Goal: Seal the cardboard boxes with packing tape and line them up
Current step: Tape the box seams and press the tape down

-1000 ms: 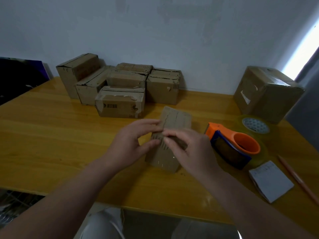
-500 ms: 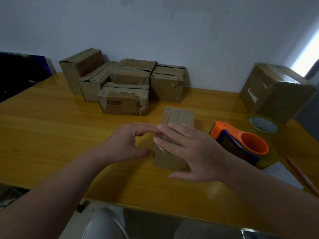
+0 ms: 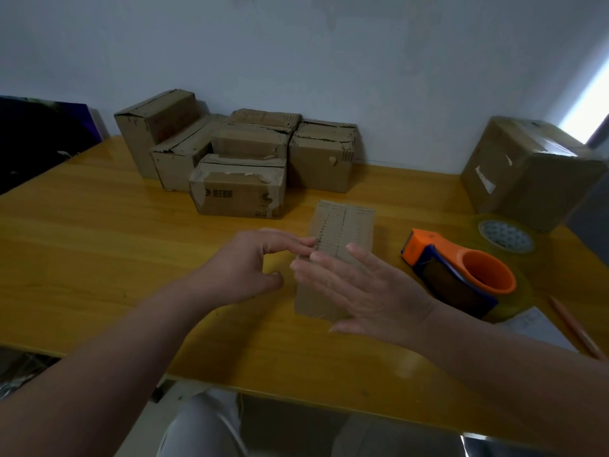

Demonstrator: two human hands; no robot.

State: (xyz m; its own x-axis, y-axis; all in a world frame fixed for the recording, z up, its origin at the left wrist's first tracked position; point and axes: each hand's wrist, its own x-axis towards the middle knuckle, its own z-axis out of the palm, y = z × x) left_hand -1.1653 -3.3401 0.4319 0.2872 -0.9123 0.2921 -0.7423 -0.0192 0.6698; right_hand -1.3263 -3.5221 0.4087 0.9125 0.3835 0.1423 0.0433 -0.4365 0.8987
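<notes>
A small cardboard box [image 3: 344, 229] lies on the yellow wooden table [image 3: 99, 245] in front of me, its top flaps closed. My right hand [image 3: 359, 288] lies flat across the near half of its top, fingers straight. My left hand [image 3: 250, 268] is at the box's left side, fingertips touching the top left edge, thumb apart below. An orange and blue tape dispenser [image 3: 458, 275] with a roll of clear tape sits just right of the box, untouched.
Several worn cardboard boxes [image 3: 237, 189] are grouped at the back by the wall. A bigger box [image 3: 527, 173] stands at the far right, a spare tape roll [image 3: 504, 235] before it. A notepad [image 3: 534, 328] and pencil [image 3: 573, 328] lie near the right edge.
My right hand went from pinching at the box's top to lying flat on it. The left hand slid from gripping the box to its left edge. The view shifted slightly.
</notes>
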